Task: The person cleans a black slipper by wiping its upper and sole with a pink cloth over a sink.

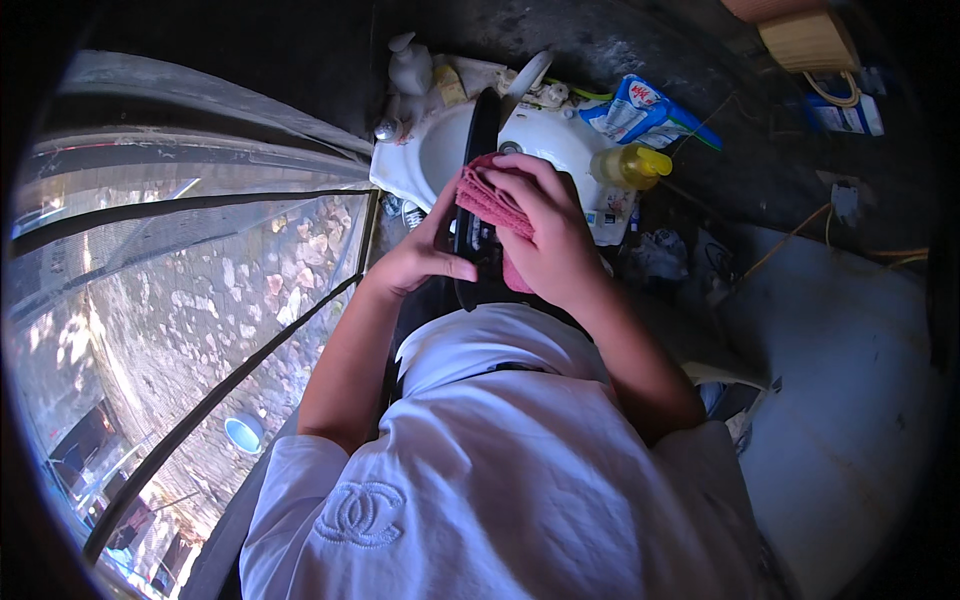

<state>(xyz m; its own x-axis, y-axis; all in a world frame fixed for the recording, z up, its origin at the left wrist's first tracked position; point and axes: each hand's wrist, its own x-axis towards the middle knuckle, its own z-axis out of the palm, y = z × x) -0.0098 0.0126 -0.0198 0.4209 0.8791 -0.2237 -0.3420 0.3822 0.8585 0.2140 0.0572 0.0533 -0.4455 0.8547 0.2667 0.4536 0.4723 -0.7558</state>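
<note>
A long dark object with a glossy rim [482,135], seen nearly edge-on, stretches from over the sink to the person's waist; its exact kind cannot be told. My left hand [429,259] grips its left edge, thumb across the near part. In my right hand [544,217] is a folded red cloth [491,201], pressed on the object's upper edge and right side; one end of the cloth hangs below the palm. Behind them is a white ceramic washbasin [442,146] with a pale curved faucet [529,79] at its back.
On the basin's rim stand a white pump bottle [410,67], a yellow sponge-like block [450,84], a blue plastic packet [637,112] and a yellow-capped bottle [626,166]. A mesh window [225,285] lies at left, a pale panel [840,420] at right.
</note>
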